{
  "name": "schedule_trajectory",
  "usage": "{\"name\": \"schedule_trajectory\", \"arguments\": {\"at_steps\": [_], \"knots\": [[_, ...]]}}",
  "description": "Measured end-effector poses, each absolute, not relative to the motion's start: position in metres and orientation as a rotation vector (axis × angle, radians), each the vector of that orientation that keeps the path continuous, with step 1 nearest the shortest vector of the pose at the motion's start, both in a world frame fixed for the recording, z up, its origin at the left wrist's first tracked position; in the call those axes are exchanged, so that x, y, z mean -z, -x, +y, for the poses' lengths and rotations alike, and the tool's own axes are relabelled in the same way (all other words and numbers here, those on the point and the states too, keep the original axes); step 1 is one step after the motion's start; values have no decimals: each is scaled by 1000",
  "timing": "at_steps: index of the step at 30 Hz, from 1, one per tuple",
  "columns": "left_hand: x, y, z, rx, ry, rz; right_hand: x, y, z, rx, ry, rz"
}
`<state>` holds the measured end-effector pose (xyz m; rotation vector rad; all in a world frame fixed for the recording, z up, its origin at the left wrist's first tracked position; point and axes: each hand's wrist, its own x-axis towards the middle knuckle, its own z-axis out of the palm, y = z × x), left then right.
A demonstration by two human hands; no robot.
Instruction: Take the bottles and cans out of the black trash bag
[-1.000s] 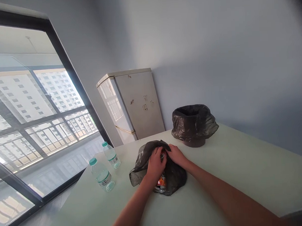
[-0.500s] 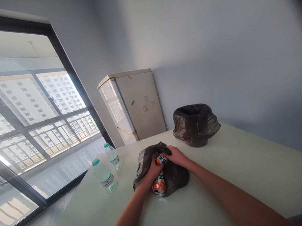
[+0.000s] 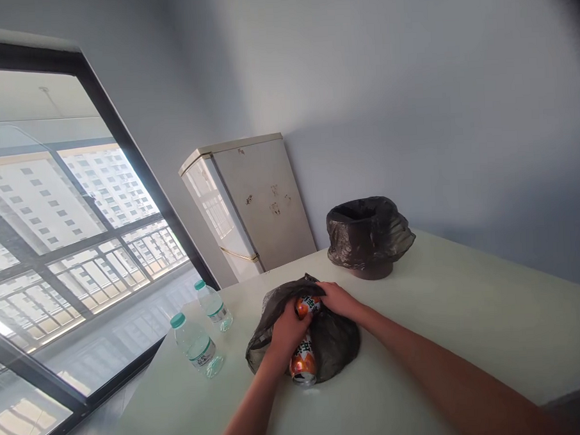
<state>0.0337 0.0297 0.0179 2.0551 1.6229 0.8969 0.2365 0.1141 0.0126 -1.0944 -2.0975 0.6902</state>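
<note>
A black plastic bag [image 3: 341,347] lies crumpled on the table with its mouth toward me. My left hand [image 3: 288,330] is closed around an orange and white drink can [image 3: 307,305] at the bag's opening. A second can of the same look [image 3: 303,364] lies on its side over the bag's near edge, beneath my left hand, its end facing me. My right hand [image 3: 340,300] is closed on the bag's upper rim, close beside the upper can; its fingertips are partly hidden by the plastic.
Two clear plastic bottles with green caps, a nearer bottle [image 3: 194,347] and a farther bottle [image 3: 214,307], stand at the table's left. Behind the bag stands a bin lined with a black bag [image 3: 368,240]. A fridge [image 3: 265,206] is past the table [image 3: 448,313]; a glass door [image 3: 46,254] is left.
The upper can shows more of its orange side, and my right thumb no longer covers it. My left hand has shifted slightly. The whole view has turned a little.
</note>
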Motion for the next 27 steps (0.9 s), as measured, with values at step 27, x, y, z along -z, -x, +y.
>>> {"name": "schedule_trajectory", "arguments": {"at_steps": [27], "knots": [[-106, 45, 10, -1830, -2025, 2212, 6, -247, 133, -437, 1510, -2032]]}}
